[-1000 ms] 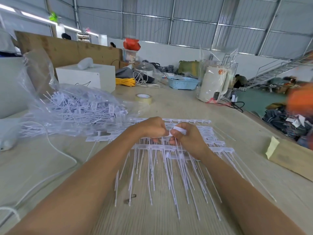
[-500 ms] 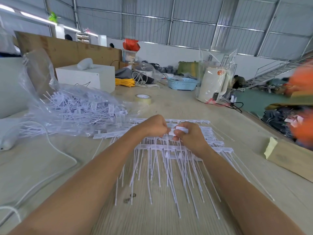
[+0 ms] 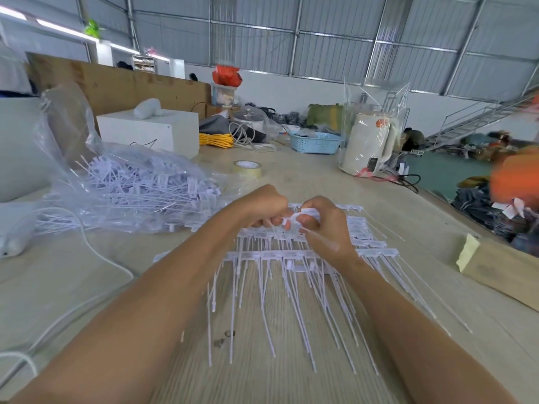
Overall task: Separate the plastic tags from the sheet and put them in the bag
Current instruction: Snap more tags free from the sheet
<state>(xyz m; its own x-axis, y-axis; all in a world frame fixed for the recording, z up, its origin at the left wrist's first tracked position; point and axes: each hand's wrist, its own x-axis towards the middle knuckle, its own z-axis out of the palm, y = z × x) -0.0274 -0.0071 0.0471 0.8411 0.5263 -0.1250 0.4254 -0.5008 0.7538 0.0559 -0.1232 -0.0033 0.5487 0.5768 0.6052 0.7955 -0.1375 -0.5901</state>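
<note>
Sheets of white plastic tags (image 3: 291, 258) lie stacked on the wooden table, long tails pointing toward me. My left hand (image 3: 259, 207) grips the top of a sheet, fingers curled. Touching it on the right, my right hand (image 3: 323, 225) pinches one white tag (image 3: 309, 212) by its head, and the tag's tail runs down across the back of that hand. A clear plastic bag (image 3: 87, 158) heaped with loose tags (image 3: 151, 191) lies on the table to the left, its mouth facing the sheets.
A tape roll (image 3: 248, 168) sits beyond the hands. A white cable (image 3: 96, 252) runs over the table's left side. A white box (image 3: 148, 131), blue basket (image 3: 315, 142) and wrapped white kettle (image 3: 367, 144) stand further back. A wooden block (image 3: 501, 272) lies at right.
Both hands stay together over the sheets. The tag in my right hand has lifted a little and its tail now lies over that hand. The camera has shifted slightly.
</note>
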